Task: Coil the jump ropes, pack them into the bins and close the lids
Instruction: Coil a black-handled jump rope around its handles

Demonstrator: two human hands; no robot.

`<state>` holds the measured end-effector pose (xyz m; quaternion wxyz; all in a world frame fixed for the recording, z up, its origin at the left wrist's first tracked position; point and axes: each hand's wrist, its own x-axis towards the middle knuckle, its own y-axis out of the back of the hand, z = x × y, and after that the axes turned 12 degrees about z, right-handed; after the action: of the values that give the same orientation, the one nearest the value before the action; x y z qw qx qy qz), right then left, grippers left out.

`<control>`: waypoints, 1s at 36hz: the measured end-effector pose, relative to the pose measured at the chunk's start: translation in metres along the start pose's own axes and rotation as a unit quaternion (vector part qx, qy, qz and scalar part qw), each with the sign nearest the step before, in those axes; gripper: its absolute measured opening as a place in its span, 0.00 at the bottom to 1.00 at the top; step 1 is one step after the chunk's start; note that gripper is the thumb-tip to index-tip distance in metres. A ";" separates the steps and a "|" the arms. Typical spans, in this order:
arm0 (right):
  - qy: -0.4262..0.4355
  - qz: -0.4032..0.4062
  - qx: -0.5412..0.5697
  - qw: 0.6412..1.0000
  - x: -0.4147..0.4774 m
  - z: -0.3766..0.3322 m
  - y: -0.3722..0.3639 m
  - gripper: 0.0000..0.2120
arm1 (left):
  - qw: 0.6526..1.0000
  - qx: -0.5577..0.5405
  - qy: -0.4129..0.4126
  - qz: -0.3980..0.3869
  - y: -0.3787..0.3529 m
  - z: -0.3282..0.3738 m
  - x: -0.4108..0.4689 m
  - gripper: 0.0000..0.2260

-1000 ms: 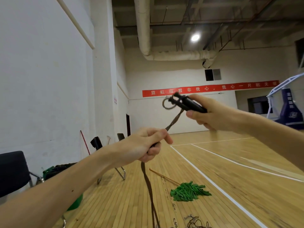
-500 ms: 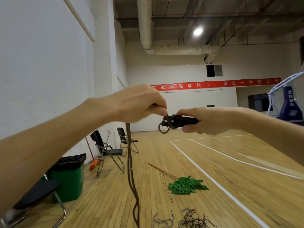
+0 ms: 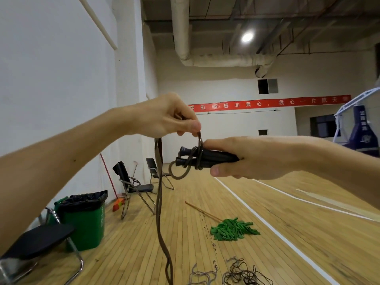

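1. Rope (image 3: 159, 202) was limp brown cord, light; it hung doubled from left hand (image 3: 164, 117) down toward floor.
2. Left fingertips (image 3: 195, 126) were pressed together, pinching cord just above handles (image 3: 205, 158).
3. Right hand (image 3: 253, 157) was wrapped tight around both black handles, held side by side.
4. Cord looped once around handle ends; small loop dangled below.
5. Judgement: handles were the only stiff part, so best hold; loose cord would slip and tangle.
6. More ropes (image 3: 244, 272) lay tangled on floor; no bins in view.

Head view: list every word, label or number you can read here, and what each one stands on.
Red banner on the far wall: white Chinese characters, partly readable, "器 非 我 心 , 我 心 一 片"; both ends blurred.
Green bin: white vertical marking, too small to read.
Blue hoop base: pale marks, blurred.
Jump rope handles: no text visible.
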<state>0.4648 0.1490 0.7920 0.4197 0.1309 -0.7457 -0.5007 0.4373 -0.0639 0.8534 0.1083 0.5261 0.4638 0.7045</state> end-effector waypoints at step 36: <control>-0.058 0.144 0.178 0.972 0.018 0.018 0.004 0.09 | 0.799 -0.548 0.249 0.000 -0.070 -0.022 -0.031 0.12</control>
<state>0.4410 0.1518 0.8014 0.4133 0.0652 -0.8570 -0.3010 0.4087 -0.0571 0.7797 0.2590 0.1859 0.0116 0.9477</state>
